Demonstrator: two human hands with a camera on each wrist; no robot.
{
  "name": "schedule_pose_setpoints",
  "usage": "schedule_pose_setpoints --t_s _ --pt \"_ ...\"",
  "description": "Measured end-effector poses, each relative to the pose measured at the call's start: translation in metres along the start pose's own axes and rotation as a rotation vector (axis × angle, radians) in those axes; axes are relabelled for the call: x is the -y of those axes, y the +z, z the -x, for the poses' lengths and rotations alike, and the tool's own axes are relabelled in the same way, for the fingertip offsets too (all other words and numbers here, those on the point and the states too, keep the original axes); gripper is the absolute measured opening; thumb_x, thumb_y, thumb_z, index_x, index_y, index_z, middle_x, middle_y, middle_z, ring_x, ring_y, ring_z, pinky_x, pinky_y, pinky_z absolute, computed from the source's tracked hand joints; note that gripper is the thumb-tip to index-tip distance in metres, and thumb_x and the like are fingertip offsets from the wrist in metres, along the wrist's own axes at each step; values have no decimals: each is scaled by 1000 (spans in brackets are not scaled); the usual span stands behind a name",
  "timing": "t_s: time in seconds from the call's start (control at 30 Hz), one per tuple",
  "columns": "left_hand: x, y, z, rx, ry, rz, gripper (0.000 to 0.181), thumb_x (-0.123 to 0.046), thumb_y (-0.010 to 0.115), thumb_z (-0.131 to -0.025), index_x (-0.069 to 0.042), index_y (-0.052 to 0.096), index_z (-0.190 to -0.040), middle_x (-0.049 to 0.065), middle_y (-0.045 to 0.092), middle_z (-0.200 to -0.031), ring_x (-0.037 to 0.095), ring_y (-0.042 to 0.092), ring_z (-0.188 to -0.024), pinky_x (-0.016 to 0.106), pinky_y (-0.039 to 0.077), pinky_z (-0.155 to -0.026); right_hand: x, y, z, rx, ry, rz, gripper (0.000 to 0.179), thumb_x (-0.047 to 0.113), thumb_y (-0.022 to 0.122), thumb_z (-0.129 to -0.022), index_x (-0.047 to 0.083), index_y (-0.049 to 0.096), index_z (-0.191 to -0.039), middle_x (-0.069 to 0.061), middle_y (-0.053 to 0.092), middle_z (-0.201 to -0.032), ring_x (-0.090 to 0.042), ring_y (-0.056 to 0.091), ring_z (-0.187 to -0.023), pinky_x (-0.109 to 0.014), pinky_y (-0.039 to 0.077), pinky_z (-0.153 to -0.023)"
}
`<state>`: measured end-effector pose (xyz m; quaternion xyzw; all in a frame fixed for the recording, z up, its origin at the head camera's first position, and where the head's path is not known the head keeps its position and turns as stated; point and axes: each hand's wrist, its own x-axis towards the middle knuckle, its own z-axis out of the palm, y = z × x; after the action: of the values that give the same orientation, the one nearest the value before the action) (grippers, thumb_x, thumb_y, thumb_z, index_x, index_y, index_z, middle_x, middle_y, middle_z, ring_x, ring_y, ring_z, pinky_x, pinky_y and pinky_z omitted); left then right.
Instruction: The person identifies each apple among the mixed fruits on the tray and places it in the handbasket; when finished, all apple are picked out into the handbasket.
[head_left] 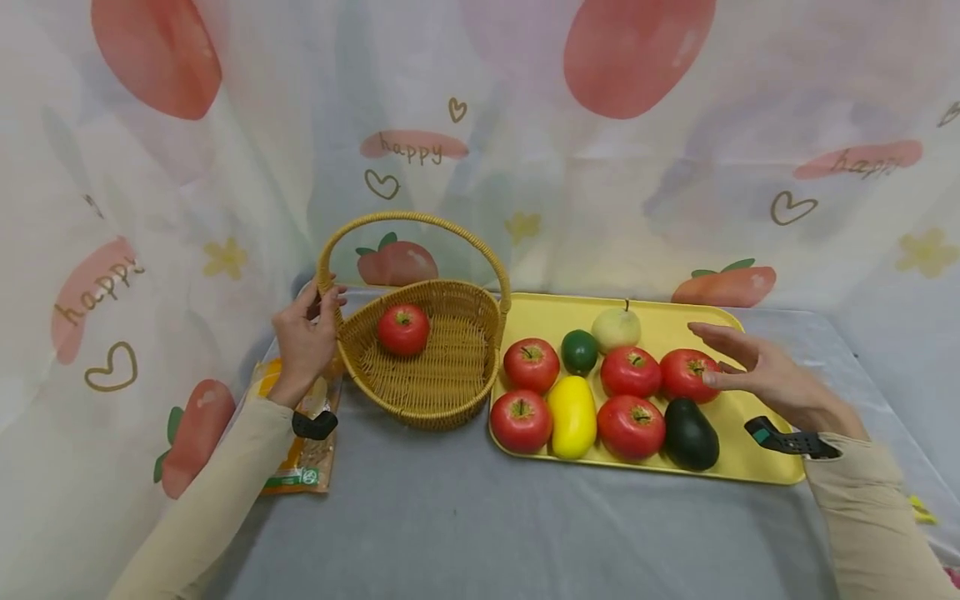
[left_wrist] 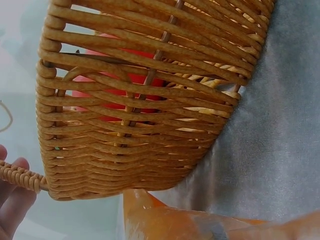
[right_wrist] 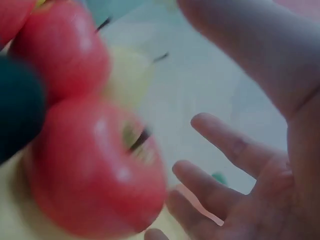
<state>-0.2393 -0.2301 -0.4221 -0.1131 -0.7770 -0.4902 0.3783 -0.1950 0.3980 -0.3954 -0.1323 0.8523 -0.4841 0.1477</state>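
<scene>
My left hand (head_left: 308, 332) grips the lower left part of the handle of a wicker basket (head_left: 420, 410); in the left wrist view its fingers (left_wrist: 19, 200) curl about the wrapped handle. One red apple (head_left: 403, 329) lies inside the basket. At the right, my right hand (head_left: 772, 379) hovers over the yellow tray (head_left: 757, 458), fingers spread and apart, beside the rightmost red apple (head_left: 684, 375). The right wrist view shows that apple (right_wrist: 95, 170) close to the fingertips, with nothing held. Whether the thumb touches it I cannot tell.
The tray also bears several red apples (head_left: 632, 427), a yellow mango (head_left: 573, 417), a dark avocado (head_left: 691, 435), a small green fruit (head_left: 580, 352) and a pale pear (head_left: 617, 328). An orange-printed packet (head_left: 311, 454) lies beneath the left forearm. A printed curtain (head_left: 525, 183) hangs behind the table.
</scene>
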Motion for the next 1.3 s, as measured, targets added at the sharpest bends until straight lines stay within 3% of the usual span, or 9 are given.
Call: schedule_pose_setpoints --t_s 0.27,0.43,0.63,0.8,0.97,1.03,1.27,1.3 --pt "2 1 -2 -4 5 -5 28 -5 63 -107 0 73 -132 22 80 -108 40 78 -89 3 51 -80 -27 3 -1 -14 90 7 67 14 71 -103 8 41 -162 21 59 -135 6 57 -118 -21 56 -90" --pt "1 2 -2 -8 12 -10 28 -2 62 -106 3 72 -132 25 79 -108 42 78 -89 3 51 -79 -32 7 -4 -29 142 -6 73 18 73 -102 8 35 -165 25 58 -130 7 61 -112 -23 58 -90" --pt "-18 2 -2 -5 13 -14 28 4 59 -106 9 70 -131 32 76 -108 48 75 -89 3 51 -78 -36 13 -5 -53 188 -21 81 23 74 -102 11 30 -168 30 54 -127 12 58 -110 -21 57 -90" --pt "-31 1 -2 -12 10 -15 28 6 59 -105 12 70 -129 34 75 -107 52 73 -87 3 50 -80 -41 12 -11 -86 197 -1 80 25 77 -100 11 35 -166 31 60 -120 9 62 -107 -23 59 -88" --pt "-19 3 -2 -19 -3 3 27 5 59 -105 11 70 -130 32 76 -107 49 75 -88 3 51 -82 -46 5 -14 -127 204 3 75 26 77 -100 15 41 -165 34 61 -118 11 61 -106 -18 56 -86" --pt "-10 4 -2 -18 -7 8 28 3 60 -106 9 70 -131 31 76 -108 47 76 -88 3 51 -81 -47 2 -13 -144 200 -32 73 24 75 -102 19 40 -166 34 60 -120 12 59 -107 -15 55 -86" --pt "4 3 -2 -3 -11 15 29 -4 62 -107 2 72 -133 25 78 -110 42 78 -90 4 52 -81 -34 -7 -11 -185 54 -470 68 -3 64 -103 21 44 -164 20 72 -130 2 66 -114 -16 58 -89" --pt "5 3 -2 -4 -9 16 28 -4 63 -106 1 72 -133 24 79 -110 41 78 -89 4 52 -81 -31 -7 -12 -190 35 -487 67 -4 63 -103 22 46 -163 19 73 -130 1 68 -114 -17 59 -89"
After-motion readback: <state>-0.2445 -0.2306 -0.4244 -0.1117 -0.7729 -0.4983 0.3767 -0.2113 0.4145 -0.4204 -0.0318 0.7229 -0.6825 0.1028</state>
